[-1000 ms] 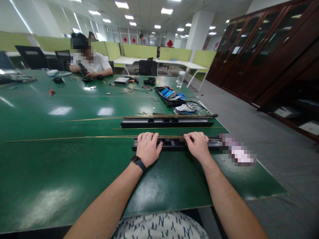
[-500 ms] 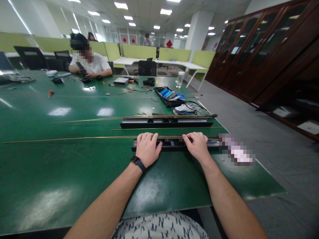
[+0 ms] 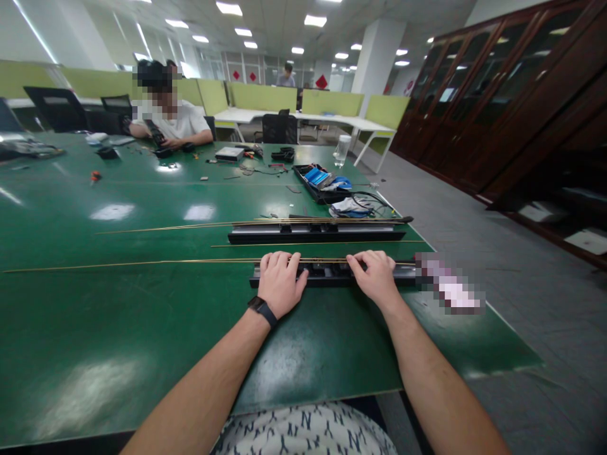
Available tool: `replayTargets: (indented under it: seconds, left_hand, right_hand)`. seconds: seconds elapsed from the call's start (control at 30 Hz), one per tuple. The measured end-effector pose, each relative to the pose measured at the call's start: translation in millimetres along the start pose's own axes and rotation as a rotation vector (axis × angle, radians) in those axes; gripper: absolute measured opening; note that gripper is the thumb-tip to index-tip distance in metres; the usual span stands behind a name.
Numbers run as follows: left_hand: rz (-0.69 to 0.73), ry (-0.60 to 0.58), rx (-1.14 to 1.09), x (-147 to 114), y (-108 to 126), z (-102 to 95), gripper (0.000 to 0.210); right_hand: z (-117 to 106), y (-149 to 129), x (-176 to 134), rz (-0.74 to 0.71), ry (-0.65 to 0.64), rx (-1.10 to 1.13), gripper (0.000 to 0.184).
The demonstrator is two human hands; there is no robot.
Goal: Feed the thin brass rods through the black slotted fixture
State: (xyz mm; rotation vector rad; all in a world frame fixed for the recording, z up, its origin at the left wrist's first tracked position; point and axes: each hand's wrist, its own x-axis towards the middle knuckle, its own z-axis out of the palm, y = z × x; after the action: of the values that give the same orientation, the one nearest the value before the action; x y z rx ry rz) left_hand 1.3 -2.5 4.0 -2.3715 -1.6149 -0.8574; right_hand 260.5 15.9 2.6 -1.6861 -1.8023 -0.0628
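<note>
A long black rail (image 3: pixel 327 278) with a silvery inner face lies crosswise on the green table in front of me. Thin brass-coloured rods (image 3: pixel 190 261) run along its far edge and reach well out to the left. My left hand (image 3: pixel 281 281) lies over the left part of the rail, fingertips bent over the far edge at the rods and thumb on the near side. Further right, my right hand (image 3: pixel 374 273) is closed, thumb and forefinger pinched at the rods above the rail. The fingertips hide exactly what is between them.
Behind lies a second black rail (image 3: pixel 315 237) with rods on top. A black tray (image 3: pixel 310 189) with blue items, a cloth (image 3: pixel 351 207) and a clear cup (image 3: pixel 341 150) stand further back. At right is a pixelated item (image 3: pixel 450 287). A person (image 3: pixel 173 123) sits across the table (image 3: pixel 118 328).
Both hands stay at the same places on the rail and rods. The view has shifted very slightly; the seated person's head has turned lower.
</note>
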Motion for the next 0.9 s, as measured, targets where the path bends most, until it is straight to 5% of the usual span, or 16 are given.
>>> replayTargets:
  seconds: [0.9]
  left_hand:
    - [0.003, -0.003, 0.012, -0.1, 0.2, -0.4, 0.036]
  right_hand:
    - [0.4, 2.6, -0.9, -0.005, -0.001, 0.004, 0.032]
